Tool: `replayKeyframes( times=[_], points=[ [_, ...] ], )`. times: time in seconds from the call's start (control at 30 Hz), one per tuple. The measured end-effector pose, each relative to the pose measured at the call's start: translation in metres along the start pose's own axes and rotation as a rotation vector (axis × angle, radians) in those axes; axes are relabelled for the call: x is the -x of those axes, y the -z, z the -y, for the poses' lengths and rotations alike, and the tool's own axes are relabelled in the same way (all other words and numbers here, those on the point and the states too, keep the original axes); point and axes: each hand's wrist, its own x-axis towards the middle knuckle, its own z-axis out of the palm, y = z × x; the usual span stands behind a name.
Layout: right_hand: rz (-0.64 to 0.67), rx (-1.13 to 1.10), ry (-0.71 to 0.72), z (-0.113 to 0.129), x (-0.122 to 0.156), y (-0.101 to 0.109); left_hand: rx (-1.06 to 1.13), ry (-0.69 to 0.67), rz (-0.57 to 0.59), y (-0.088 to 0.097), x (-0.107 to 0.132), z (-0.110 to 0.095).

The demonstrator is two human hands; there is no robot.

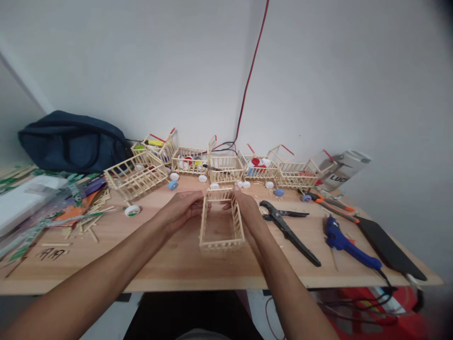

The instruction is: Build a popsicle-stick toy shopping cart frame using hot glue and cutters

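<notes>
A small open-topped frame (pixel 220 243) built of pale wooden sticks stands on the wooden table (pixel 170 264) right in front of me. My left hand (pixel 182 210) grips its far left corner, fingers curled onto the top rail. My right hand (pixel 247 210) lies along its right wall, fingertips pinching the far right corner. Both hands hold the frame's far end together.
Several finished stick carts (pixel 226 169) with bottle-cap wheels line the wall. Black scissors (pixel 288 229), a blue glue gun (pixel 348 245), an orange-handled cutter (pixel 331 202) and a black flat object (pixel 387 248) lie on the right. Loose sticks (pixel 90 222), plastic packets (pixel 31 208) and a dark blue bag (pixel 72 141) sit on the left.
</notes>
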Motion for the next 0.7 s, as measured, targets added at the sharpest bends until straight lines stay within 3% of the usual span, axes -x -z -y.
replayKeyframes(
  times=[0.7],
  points=[
    [0.005, 0.013, 0.007, 0.0095, 0.0059, 0.0039, 0.002, -0.017, 0.016, 0.0012, -0.0009, 0.0017]
  ],
)
